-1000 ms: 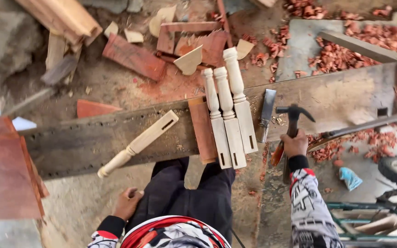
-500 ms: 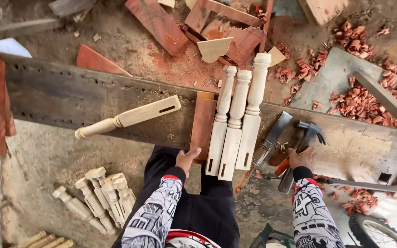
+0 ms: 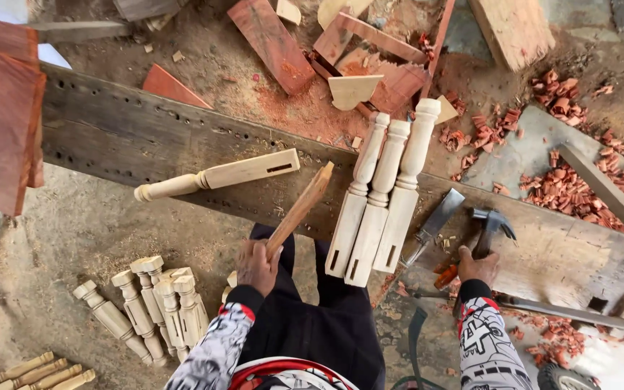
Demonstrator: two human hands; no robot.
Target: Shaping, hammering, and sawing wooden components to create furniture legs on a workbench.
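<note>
My left hand (image 3: 256, 265) grips the lower end of a flat reddish-brown wooden slat (image 3: 301, 209), tilted up on edge over the long dark plank (image 3: 131, 137). My right hand (image 3: 477, 266) is closed on the handle of a claw hammer (image 3: 489, 230) resting on the plank at the right. Three turned pale wooden legs (image 3: 380, 195) lie side by side between my hands. A single turned leg (image 3: 218, 175) lies across the plank to the left. A wide chisel (image 3: 435, 225) lies beside the hammer.
Several more turned legs (image 3: 146, 307) stand grouped on the ground at lower left. Red wood offcuts (image 3: 272, 43) and chips (image 3: 565, 188) litter the ground beyond the plank. Reddish boards (image 3: 1, 123) lie at the left edge. A metal bar (image 3: 565, 310) lies lower right.
My left hand has lifted the reddish slat off the plank and tilted it up on edge. The view has shifted slightly. My right hand stays on the hammer.
</note>
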